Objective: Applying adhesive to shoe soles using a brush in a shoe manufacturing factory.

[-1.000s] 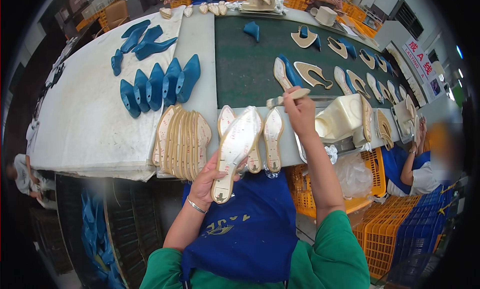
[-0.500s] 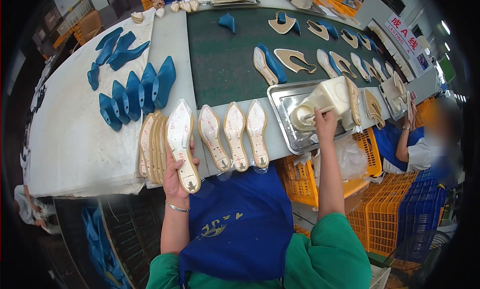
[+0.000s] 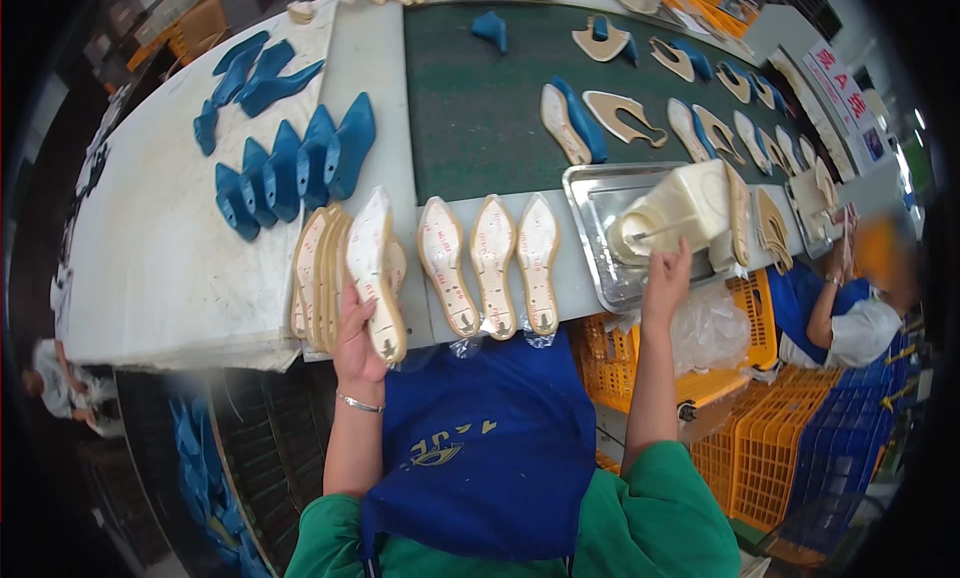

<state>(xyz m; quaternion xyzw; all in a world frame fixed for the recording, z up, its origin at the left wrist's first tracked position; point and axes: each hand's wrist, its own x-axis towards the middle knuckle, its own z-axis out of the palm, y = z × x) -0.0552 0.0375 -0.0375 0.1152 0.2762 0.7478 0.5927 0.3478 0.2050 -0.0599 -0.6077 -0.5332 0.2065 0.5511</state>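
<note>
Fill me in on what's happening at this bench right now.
A person in a blue apron works at a shoe-parts bench. The left hand grips a cream insole at the bench edge, beside an upright stack of insoles. Three more insoles lie flat in a row. The right hand holds a brush handle at a pale tilted container in a metal tray. Blue shoe lasts sit farther back.
</note>
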